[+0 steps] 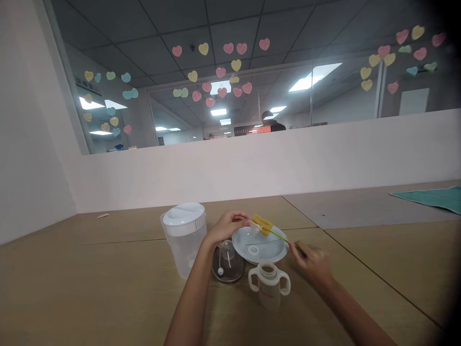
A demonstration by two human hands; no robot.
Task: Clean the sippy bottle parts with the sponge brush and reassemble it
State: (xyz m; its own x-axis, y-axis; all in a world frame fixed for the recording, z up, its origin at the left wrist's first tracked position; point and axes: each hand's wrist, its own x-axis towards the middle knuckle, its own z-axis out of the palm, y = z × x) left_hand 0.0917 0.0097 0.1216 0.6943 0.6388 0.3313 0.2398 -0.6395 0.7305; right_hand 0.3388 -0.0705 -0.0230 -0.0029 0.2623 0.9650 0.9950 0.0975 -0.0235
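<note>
- Head view: the left hand (230, 226) and the right hand (312, 262) are apart, each closed on something.
- The right hand grips the thin green handle of the brush (265, 226) near its end, probably for reach and easy turning; the handle slants up and leftwards from there.
- The left hand pinches the clear piece (255, 228) in its fingertips, against the yellow sponge head of the brush; a pinch suits so small a part and seems to steady it.
- Below the clear piece and between the hands is the bowl (272, 249), perhaps placed there to catch drips or loose parts. The small white ring (253, 251) lies in it.
- Nearer the body than the bowl, between the forearms, the bottle (269, 293) stands upright and uncapped, a grip on each side.
- Just beside the left wrist, a clear dome (227, 250) and a tube with a white end (220, 271) rest on a dark dish (235, 277), perhaps to keep them together.
- Left of the left hand, the lidded pitcher (183, 240) stands on the surface (118, 269).
- Well to the right of the right hand lies a green cloth (435, 198); a person (275, 126) shows beyond the glass.
</note>
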